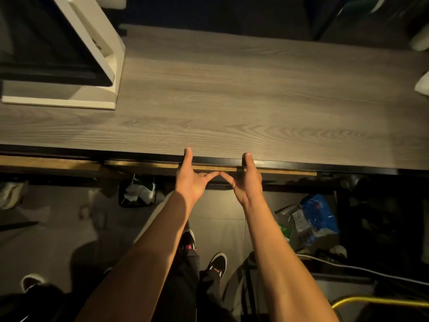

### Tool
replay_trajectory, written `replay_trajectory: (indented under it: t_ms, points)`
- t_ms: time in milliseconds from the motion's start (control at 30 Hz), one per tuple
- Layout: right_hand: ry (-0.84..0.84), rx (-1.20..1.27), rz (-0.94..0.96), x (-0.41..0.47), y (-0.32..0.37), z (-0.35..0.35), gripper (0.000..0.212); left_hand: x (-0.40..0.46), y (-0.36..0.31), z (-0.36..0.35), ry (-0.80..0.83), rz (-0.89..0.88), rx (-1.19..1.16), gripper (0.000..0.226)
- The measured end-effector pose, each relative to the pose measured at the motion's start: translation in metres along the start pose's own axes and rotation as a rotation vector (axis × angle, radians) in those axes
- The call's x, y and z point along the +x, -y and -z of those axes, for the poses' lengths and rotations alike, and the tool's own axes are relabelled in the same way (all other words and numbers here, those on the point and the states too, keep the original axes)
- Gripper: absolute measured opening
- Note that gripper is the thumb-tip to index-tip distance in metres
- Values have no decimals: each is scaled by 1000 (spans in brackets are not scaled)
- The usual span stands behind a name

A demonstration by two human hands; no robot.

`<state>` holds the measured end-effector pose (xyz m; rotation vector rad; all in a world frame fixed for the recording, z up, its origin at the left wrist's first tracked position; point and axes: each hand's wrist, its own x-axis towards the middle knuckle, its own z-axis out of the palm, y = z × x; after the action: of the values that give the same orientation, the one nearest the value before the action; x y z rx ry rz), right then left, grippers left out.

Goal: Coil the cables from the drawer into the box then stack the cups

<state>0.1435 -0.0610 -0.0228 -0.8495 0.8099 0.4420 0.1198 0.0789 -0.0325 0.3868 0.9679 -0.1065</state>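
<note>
The drawer (139,164) shows only as a thin tan strip of its front edge, just below the front edge of the grey wood desk (232,101). My left hand (189,177) and my right hand (247,180) hold that strip side by side near its middle. Fingers reach over it up to the desk's edge. The thumbs lie along its outer face, and their tips touch each other. The inside of the drawer is hidden. No cables, box or cups can be made out.
A dark monitor on a white stand (92,66) fills the desk's back left. Two white objects (423,86) are cut off at the right edge. Under the desk are a bin with paper (137,194), a blue bag (318,217) and my shoes (216,261).
</note>
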Motion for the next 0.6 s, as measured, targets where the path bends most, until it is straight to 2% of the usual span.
replay_trajectory:
  t_ms: [67,167,300,433,500,567,600]
  points:
    - [-58,1,-9,6,-1,-2,52,3,-2,-6,-70,8,6,68]
    - [-89,16,-9,6,1,-5,47,11,1,-4,-59,-12,1,55]
    - [-106,0,29,7,0,-9,31,16,0,5,-57,-91,-8,76]
    - [-108,-1,50,9,-3,-9,37,16,0,6,-35,-87,20,65]
    - [-96,-13,40,6,-2,-9,35,13,1,5,-17,-83,33,70]
    - [-90,-94,17,4,0,-9,33,10,-1,4,-47,-82,136,75]
    - [-109,-215,-5,1,3,-9,37,6,-3,3,-95,-50,269,77]
